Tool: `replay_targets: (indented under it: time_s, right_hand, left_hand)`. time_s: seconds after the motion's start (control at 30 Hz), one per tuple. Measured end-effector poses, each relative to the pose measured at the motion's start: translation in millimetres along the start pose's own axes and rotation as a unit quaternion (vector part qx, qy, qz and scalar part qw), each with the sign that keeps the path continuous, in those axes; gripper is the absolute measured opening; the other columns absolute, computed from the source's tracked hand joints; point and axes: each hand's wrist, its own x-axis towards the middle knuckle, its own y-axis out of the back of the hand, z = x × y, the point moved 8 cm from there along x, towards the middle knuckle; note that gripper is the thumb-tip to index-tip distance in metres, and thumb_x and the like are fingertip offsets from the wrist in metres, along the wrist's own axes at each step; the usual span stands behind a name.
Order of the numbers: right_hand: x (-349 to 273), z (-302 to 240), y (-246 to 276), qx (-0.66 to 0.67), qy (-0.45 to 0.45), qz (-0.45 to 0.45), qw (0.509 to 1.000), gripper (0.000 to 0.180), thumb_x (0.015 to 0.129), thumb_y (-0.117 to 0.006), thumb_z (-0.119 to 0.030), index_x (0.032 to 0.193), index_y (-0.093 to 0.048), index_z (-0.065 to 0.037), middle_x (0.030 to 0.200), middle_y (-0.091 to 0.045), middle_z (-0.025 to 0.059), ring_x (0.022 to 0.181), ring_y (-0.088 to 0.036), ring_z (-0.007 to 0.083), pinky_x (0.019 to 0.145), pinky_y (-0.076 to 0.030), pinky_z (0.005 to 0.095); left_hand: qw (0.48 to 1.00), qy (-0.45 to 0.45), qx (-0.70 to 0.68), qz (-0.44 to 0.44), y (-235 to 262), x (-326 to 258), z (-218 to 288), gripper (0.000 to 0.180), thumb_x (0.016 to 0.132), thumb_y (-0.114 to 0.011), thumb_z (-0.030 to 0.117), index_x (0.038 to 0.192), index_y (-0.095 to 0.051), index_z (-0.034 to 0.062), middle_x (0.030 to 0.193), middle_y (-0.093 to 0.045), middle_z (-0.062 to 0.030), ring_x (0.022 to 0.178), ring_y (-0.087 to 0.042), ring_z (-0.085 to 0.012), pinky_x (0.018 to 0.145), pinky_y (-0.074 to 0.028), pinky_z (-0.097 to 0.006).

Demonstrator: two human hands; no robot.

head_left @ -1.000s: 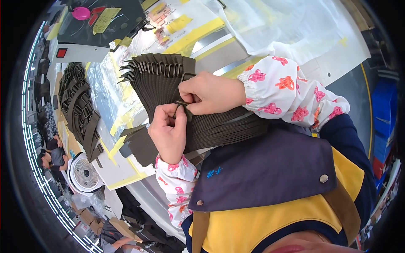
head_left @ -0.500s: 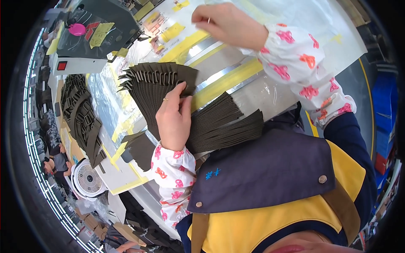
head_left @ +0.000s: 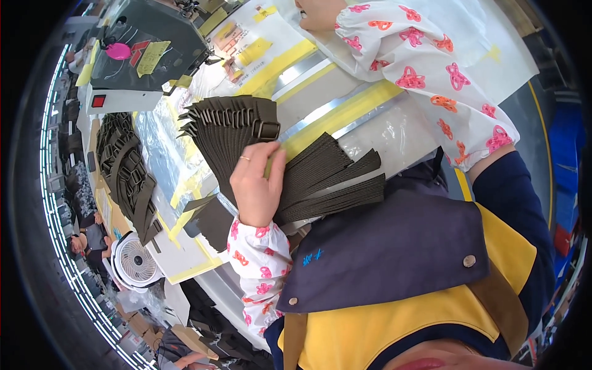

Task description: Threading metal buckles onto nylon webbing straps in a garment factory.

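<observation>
A fanned stack of dark olive webbing straps (head_left: pixel 213 145) with buckles along its far end lies on the worktable. My left hand (head_left: pixel 256 182) rests over the middle of the stack, fingers curled and pressing on the straps. Just beyond those fingertips, one metal buckle (head_left: pixel 267 130) lies at the fan's right side. The loose strap ends (head_left: pixel 333 194) spread in separate groups to the right of this hand. At the upper edge, my right hand (head_left: pixel 324 13) is partly cut off. Its visible fingers are bent, and whatever they hold is hidden.
A tangled heap of buckled straps (head_left: pixel 126 172) lies left of the stack. Beyond it stands a dark machine (head_left: pixel 145 46) with a pink piece on top. Yellow tape and metal strips (head_left: pixel 320 114) cross the table. A white fan (head_left: pixel 137 262) stands lower left, near another person (head_left: pixel 92 240).
My right hand has moved up and away to the upper edge. A buckle now shows on the fan's right side, and the strap ends have split into more groups. My left hand stays put.
</observation>
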Motion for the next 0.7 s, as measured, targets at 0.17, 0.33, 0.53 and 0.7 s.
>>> replay_targets:
  time_s: [0.17,0.33,0.53,0.7]
  right_hand:
    - [-2.0,2.6,5.6,0.048,-0.005,-0.001,0.999,0.021,0.07,-0.059,-0.014,0.08,-0.06,0.004,0.07,-0.061,0.0179,0.056,-0.058,0.0273,0.056,-0.047,0.0352]
    - [-2.3,6.2,19.2,0.094,-0.009,0.004,0.996,0.021,0.069,-0.06,-0.015,0.08,-0.06,0.004,0.069,-0.061,0.0176,0.056,-0.058,0.0268,0.055,-0.046,0.0349]
    - [-0.2,10.2,-1.5,0.29,-0.052,-0.036,0.955,0.021,0.07,-0.061,-0.016,0.079,-0.06,0.002,0.065,-0.06,0.0151,0.053,-0.056,0.0228,0.053,-0.045,0.033]
    - [-49.6,7.8,24.4,0.542,-0.111,-0.125,0.824,0.021,0.075,-0.061,-0.019,0.082,-0.058,0.001,0.06,-0.055,0.0111,0.053,-0.053,0.0184,0.052,-0.044,0.0305]
  left_hand:
    - [0.989,-0.039,-0.042,-0.136,-28.1,3.2,10.2,0.014,0.078,-0.061,0.012,0.085,-0.062,0.0002,0.08,-0.061,-0.0141,0.069,-0.059,-0.0286,0.062,-0.047,-0.034]
    - [0.967,0.039,-0.11,-0.226,-39.2,8.9,-3.1,0.016,0.077,-0.061,0.013,0.084,-0.062,-0.0018,0.074,-0.06,-0.0158,0.067,-0.058,-0.0306,0.059,-0.046,-0.033]
    - [0.973,0.099,-0.116,-0.174,-33.7,2.7,-24.1,0.014,0.079,-0.06,0.012,0.082,-0.06,-0.0018,0.069,-0.058,-0.0153,0.06,-0.056,-0.0306,0.055,-0.043,-0.034]
    - [0.998,0.002,-0.067,-0.005,-7.0,11.4,0.8,0.01,0.081,-0.055,0.003,0.09,-0.057,0.0007,0.067,-0.055,-0.0157,0.058,-0.055,-0.0293,0.053,-0.043,-0.031]
